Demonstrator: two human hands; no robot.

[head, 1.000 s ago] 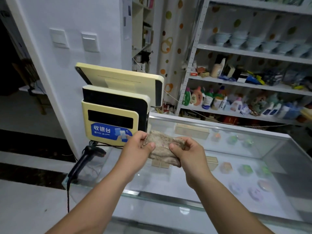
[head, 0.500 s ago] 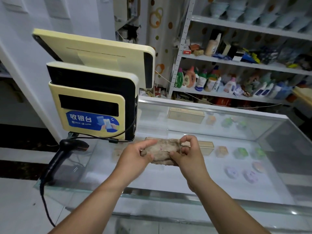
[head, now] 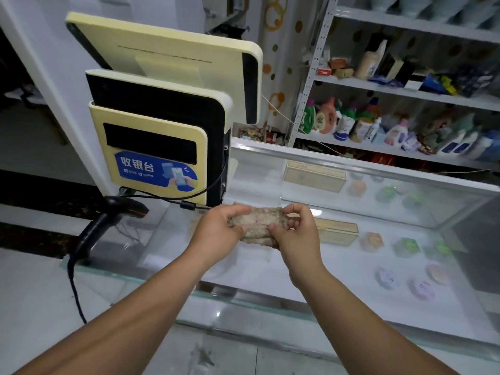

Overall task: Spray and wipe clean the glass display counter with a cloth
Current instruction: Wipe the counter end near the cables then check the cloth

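At a shop's checkout, the glass display counter [head: 257, 295] spreads from the centre toward 3 o'clock, with small wrapped goods and two pale boxes visible beneath its top. Metal shelving [head: 405, 89] at 1 o'clock carries bottles and packets. At 10 o'clock a yellow cash register [head: 151, 147] stands on the counter's left end. A black barcode scanner [head: 108, 220] sits at 9 o'clock, its cable trailing down.

Both bare arms reach in from 6 o'clock. The left hand [head: 219, 226] and right hand [head: 295, 234] meet at the centre, each with fingers and thumb curled round one end of a bunched brownish cloth [head: 257, 226]. The cloth is held just above the glass and does not appear to touch it. No spray bottle shows in either hand or on the counter.

The job looks barely begun. The cloth seems to be getting readied and no wiped streaks can be made out. Whether the glass has been sprayed cannot be told, and wiping the whole top appears left to do.
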